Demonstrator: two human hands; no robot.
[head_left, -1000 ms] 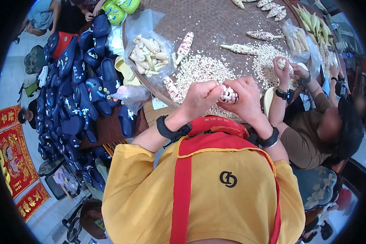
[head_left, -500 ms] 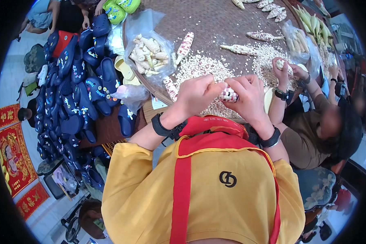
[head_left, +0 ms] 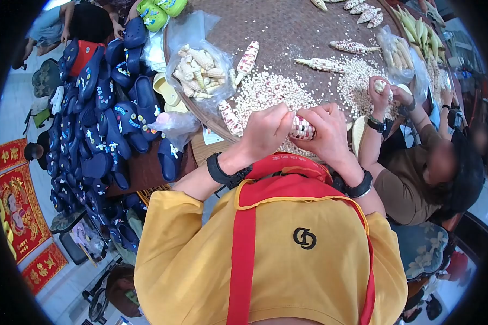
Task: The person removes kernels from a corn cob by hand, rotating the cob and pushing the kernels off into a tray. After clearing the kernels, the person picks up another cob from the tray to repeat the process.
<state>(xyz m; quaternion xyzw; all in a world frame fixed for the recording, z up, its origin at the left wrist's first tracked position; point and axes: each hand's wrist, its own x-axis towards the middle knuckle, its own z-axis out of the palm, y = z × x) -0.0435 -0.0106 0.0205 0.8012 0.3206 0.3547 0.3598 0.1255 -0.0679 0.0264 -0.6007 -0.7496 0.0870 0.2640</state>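
Note:
Just above the near edge of the round woven tray (head_left: 287, 32), a corn cob (head_left: 302, 129) with white and dark red kernels is held between my two hands. My right hand (head_left: 328, 129) wraps its fingers over the cob's right side. From the left, my left hand (head_left: 264, 130) is closed with its thumb pressed against the cob; its curled fingers are partly hidden. Beneath and beyond my hands lies a pile of loose kernels (head_left: 271, 92). Near my left hand, another speckled cob (head_left: 230, 119) lies at the tray's edge.
A plastic bag of stripped cobs (head_left: 200, 70) stands left on the tray. Further cobs (head_left: 320, 65) lie beyond the kernels. At right, a co-worker's hands (head_left: 385, 95) hold a pale cob over another kernel pile (head_left: 358, 81). Many blue clogs (head_left: 127, 122) crowd the left side.
My hands and the cob have shifted slightly left, and the cob is tilted differently between them. More of its speckled kernels show. The co-worker's hands have moved slightly.

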